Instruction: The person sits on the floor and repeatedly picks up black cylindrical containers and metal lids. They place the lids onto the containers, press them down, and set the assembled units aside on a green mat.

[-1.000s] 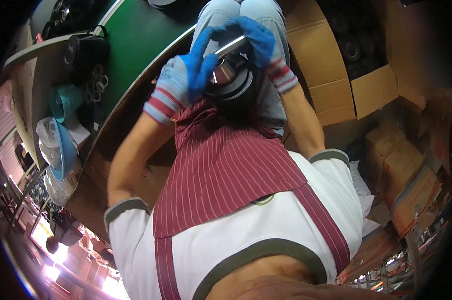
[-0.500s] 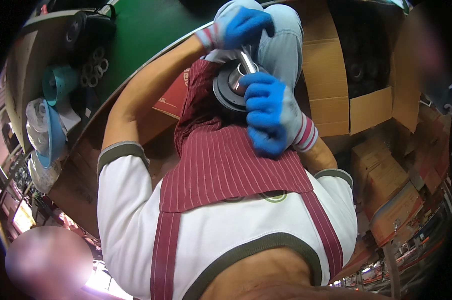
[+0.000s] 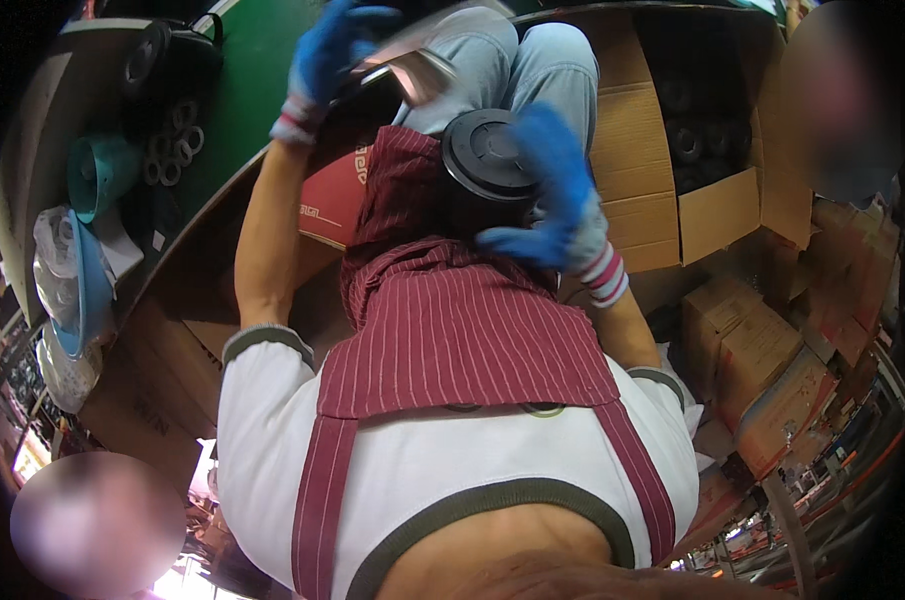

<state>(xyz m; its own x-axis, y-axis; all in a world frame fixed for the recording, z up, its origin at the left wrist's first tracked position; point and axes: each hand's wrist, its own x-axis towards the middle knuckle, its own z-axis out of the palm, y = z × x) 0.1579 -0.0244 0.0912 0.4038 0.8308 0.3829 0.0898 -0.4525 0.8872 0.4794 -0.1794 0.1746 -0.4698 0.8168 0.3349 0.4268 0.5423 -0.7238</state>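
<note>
My left hand (image 3: 322,60), in a blue-coated glove, is raised over the edge of the green worktop and smeared by motion. Its fingers close about a shiny metal piece (image 3: 417,75), also smeared, so its exact kind does not show. A black round part with a flat disc top (image 3: 487,155) rests on my lap, against the striped maroon apron (image 3: 462,340). My right hand (image 3: 562,195), gloved alike, is at the disc's right side with fingers stretched and thumb apart. Whether it touches the part is unclear.
An open cardboard box (image 3: 717,225) with black round parts stands to the right. On the green worktop (image 3: 257,60) are several pale rings (image 3: 177,150), a teal bowl (image 3: 97,175) and a black container (image 3: 172,65). A red box (image 3: 332,200) sits left of my lap.
My left hand has swung left, carrying shiny metal away from the black part. My right hand has opened from its curled grip. The disc's top now shows uncovered.
</note>
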